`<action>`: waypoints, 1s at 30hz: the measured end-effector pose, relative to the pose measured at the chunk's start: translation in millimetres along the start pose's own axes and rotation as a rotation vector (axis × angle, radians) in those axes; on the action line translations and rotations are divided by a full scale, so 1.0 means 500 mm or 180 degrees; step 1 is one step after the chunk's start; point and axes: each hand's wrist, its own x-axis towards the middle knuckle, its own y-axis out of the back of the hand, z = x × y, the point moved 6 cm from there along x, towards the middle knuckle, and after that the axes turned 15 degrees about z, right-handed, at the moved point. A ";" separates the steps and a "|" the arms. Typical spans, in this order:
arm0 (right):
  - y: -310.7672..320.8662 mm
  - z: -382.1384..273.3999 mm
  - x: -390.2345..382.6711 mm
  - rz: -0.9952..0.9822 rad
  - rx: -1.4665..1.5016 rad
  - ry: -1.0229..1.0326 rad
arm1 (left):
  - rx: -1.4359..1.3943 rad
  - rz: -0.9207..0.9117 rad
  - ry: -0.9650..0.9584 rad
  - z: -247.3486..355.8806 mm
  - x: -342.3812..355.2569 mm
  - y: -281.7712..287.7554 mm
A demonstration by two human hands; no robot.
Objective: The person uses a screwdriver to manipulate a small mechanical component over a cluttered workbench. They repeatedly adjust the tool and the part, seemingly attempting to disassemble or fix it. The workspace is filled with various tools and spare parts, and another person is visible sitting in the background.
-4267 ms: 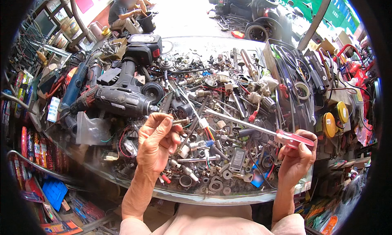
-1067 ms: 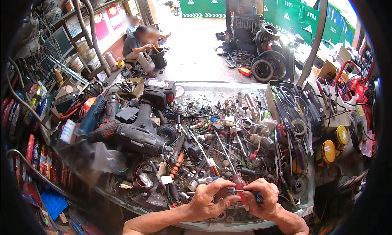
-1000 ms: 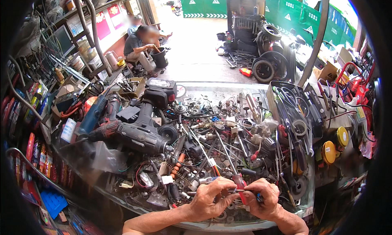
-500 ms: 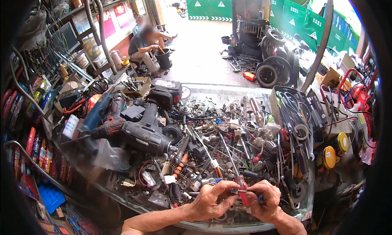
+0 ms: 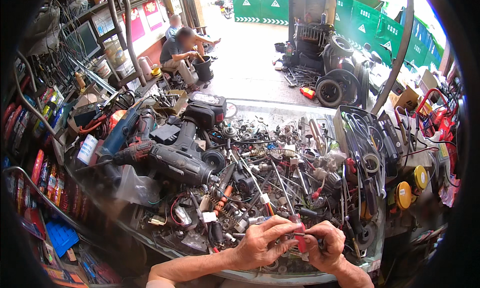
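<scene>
At the near edge of the cluttered bench, my left hand [image 5: 263, 243] pinches one end of a small, thin metal piece [image 5: 298, 233], like a bolt or pin. My right hand [image 5: 326, 243] grips its other end between thumb and bent forefinger. The fingers cover much of it, so its exact kind cannot be made out. Just behind, between both hands, is a screwdriver [image 5: 301, 243] with a clear red handle, its long shaft pointing away over the loose parts. Whether any finger touches the screwdriver cannot be told.
A cordless impact wrench [image 5: 182, 163] and a blue power tool [image 5: 120, 133] lie on the left, near a clear plastic bag [image 5: 137, 188]. Mixed hardware covers the bench. At right stands a tool-filled tray [image 5: 342, 125]. Farther off, people [image 5: 182, 50] sit by a black bucket [image 5: 203, 69].
My left fingers have closed further over the small metal piece, which shows less now. The view has shifted slightly; both hands stay at about the same place.
</scene>
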 end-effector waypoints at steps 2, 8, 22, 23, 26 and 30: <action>-0.002 -0.001 0.000 -0.0030 -0.0029 0.0040 | -0.0007 0.0167 -0.0299 -0.006 -0.003 -0.001; -0.006 -0.004 0.001 -0.0044 0.0024 0.0098 | -0.0288 -0.0073 0.0495 -0.042 -0.032 -0.005; 0.001 -0.004 0.003 0.0020 0.0102 0.0031 | -0.0280 -0.0185 0.0713 -0.041 -0.029 -0.005; 0.001 -0.004 0.003 0.0012 0.0127 0.0076 | -0.0209 -0.0219 0.0625 -0.038 -0.024 -0.004; -0.003 -0.009 0.006 0.0026 0.0130 0.0102 | -0.0141 -0.0042 0.0282 -0.028 -0.012 0.002; 0.000 -0.002 0.003 -0.0093 -0.0021 -0.0010 | -0.0018 -0.0055 0.0180 -0.013 -0.001 -0.002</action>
